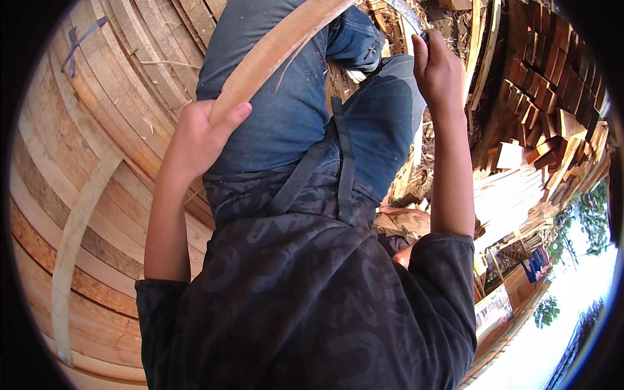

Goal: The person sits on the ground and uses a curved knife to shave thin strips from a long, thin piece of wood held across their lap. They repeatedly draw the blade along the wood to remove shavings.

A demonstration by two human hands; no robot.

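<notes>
My left hand (200, 140) grips the near end of a long wooden strip (279, 57), thumb along its face. The strip slants up and right over my jeans, and its far end runs out of the top of the view. A thin sliver hangs from its lower edge. My right hand (442, 75) is closed round the dark handle of a knife (405, 13) with a curved grey metal blade. The blade points up and left, near the strip's far part; its tip is cut off, so contact cannot be told.
Layered boards (97, 214) fill the left side, with a loose slat (68, 260) across them and a purple strap (79, 44) on top. Piled cut wood (549, 120) stands at right. Wood shavings (422, 146) litter the ground beyond my knee.
</notes>
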